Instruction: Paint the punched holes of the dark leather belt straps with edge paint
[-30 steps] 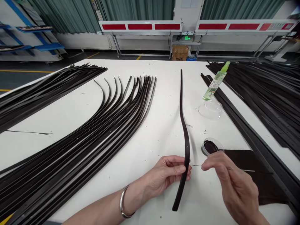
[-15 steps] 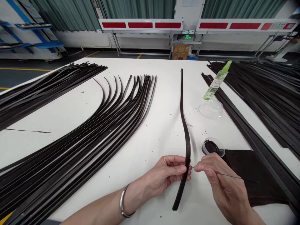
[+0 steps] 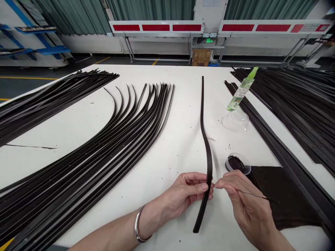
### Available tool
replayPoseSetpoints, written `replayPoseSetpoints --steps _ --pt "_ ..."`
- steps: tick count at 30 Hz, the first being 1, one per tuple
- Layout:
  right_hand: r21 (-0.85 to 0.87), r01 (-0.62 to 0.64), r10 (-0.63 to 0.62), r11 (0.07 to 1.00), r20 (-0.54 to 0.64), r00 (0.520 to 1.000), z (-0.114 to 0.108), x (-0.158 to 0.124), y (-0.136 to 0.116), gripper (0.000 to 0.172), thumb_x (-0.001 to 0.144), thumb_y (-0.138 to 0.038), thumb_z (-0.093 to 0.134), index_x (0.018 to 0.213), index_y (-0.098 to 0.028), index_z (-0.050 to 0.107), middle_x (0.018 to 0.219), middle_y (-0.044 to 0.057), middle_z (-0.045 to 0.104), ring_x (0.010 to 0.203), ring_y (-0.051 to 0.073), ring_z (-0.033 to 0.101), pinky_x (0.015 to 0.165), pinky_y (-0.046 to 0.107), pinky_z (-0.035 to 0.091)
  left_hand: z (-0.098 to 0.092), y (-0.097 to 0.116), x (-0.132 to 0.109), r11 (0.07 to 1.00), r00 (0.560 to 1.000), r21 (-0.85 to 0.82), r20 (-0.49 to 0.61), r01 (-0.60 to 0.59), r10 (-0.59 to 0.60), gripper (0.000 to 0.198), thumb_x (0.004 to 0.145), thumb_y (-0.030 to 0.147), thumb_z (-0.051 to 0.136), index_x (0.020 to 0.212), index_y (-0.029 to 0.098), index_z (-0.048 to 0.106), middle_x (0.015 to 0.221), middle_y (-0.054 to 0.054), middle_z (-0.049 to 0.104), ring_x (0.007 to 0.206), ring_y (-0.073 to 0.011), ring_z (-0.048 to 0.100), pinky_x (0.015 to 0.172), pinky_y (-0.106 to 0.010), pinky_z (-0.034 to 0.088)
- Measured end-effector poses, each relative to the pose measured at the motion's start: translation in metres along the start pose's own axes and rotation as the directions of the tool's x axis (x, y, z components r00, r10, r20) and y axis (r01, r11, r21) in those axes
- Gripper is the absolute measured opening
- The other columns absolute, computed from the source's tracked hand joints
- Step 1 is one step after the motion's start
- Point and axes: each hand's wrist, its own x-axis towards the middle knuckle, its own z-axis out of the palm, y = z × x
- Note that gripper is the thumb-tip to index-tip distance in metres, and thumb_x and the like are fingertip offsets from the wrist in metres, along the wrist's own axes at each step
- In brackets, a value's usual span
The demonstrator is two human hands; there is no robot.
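A long black strip (image 3: 208, 153) runs from the middle of the white table toward me, its near part lifted. My left hand (image 3: 187, 191), with a silver bangle at the wrist, pinches the strip near its lower end. In my right hand (image 3: 246, 198) is a thin dark tool (image 3: 258, 196), its tip at the strip's right edge beside my left fingertips. Just beyond my right hand sits a small clear dish (image 3: 237, 163) of dark liquid. A black cloth (image 3: 285, 195) lies to the right, partly behind my right hand.
Many black strips (image 3: 104, 150) fan across the left side of the white table (image 3: 180, 139), with another bundle (image 3: 52, 97) farther left. More dark strips (image 3: 300, 108) lie at right. A green spray bottle (image 3: 242, 92) stands tilted by a clear round lid (image 3: 235, 122).
My right hand has shifted slightly left, and its tool's rear end has swung toward the left. The left hand keeps its hold on the strip, almost unmoved.
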Motion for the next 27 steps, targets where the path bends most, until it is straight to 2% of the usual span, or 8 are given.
replayPoseSetpoints --steps 5,10,13,15,17,22,27 --pt "0.013 0.016 -0.016 1.0 -0.007 1.0 0.002 0.002 -0.001 0.03 0.087 0.003 0.045 0.105 -0.018 0.058 0.082 0.005 0.068 0.077 0.017 0.062 0.073 0.036 0.049 -0.002 -0.001 0.001 1.0 1.0 -0.002 -0.002 -0.013 0.013 0.026 0.068 0.019 0.082 0.092 0.012 0.073 0.082 -0.007 0.073 0.07 -0.0143 0.067 0.075 -0.029 0.05" --pt "0.03 0.007 -0.007 1.0 0.002 1.0 0.0 0.001 -0.003 0.028 0.088 0.002 0.044 0.099 -0.018 0.059 0.08 0.004 0.067 0.077 0.016 0.061 0.073 0.034 0.049 -0.002 -0.001 0.0 1.0 1.0 -0.019 0.005 -0.022 0.022 0.025 0.07 0.017 0.08 0.093 0.011 0.072 0.084 -0.008 0.073 0.072 -0.0147 0.067 0.075 -0.029 0.05" --pt "0.055 -0.115 0.117 0.992 -0.036 0.992 -0.005 -0.004 -0.002 0.026 0.091 -0.002 0.042 0.097 -0.019 0.061 0.084 0.004 0.067 0.082 0.016 0.061 0.075 0.032 0.047 -0.002 0.0 -0.001 0.999 0.999 -0.011 0.034 -0.03 0.031 0.021 0.074 0.016 0.077 0.094 0.01 0.072 0.084 -0.008 0.071 0.073 -0.0137 0.066 0.075 -0.028 0.05" --pt "0.043 -0.228 0.231 0.973 -0.097 0.968 -0.008 -0.007 0.0 0.027 0.094 -0.005 0.04 0.094 -0.02 0.062 0.086 0.004 0.066 0.085 0.016 0.061 0.075 0.03 0.046 -0.001 0.0 -0.001 0.999 0.998 -0.008 0.055 -0.039 0.039 0.019 0.075 0.015 0.075 0.093 0.01 0.071 0.084 -0.008 0.071 0.074 -0.0135 0.065 0.076 -0.028 0.05" --pt "0.022 -0.284 0.284 0.959 -0.132 0.95 -0.011 -0.007 0.001 0.028 0.095 -0.007 0.039 0.091 -0.021 0.062 0.086 0.003 0.065 0.085 0.015 0.06 0.074 0.029 0.044 -0.001 0.0 -0.002 0.999 0.997 -0.006 0.059 -0.048 0.048 0.018 0.076 0.014 0.075 0.093 0.01 0.071 0.084 -0.008 0.07 0.075 -0.0138 0.064 0.077 -0.029 0.049" --pt "-0.031 -0.223 0.217 0.974 -0.128 0.968 -0.013 0.007 0.004 0.023 0.095 -0.01 0.042 0.091 -0.02 0.063 0.086 0.003 0.064 0.086 0.014 0.059 0.075 0.027 0.043 -0.002 0.0 -0.001 1.0 0.998 0.016 0.056 -0.026 0.025 0.023 0.075 0.014 0.075 0.098 0.011 0.071 0.085 -0.007 0.069 0.073 -0.0132 0.064 0.075 -0.028 0.049" --pt "-0.031 -0.242 0.237 0.97 -0.125 0.964 -0.013 0.022 0.014 0.022 0.096 -0.012 0.043 0.085 -0.021 0.06 0.083 0.001 0.063 0.081 0.012 0.058 0.071 0.025 0.044 -0.003 -0.002 -0.002 0.999 0.997 0.053 0.073 -0.013 0.009 0.034 0.073 0.014 0.076 0.107 0.016 0.069 0.086 -0.005 0.069 0.07 -0.0119 0.064 0.072 -0.027 0.048"
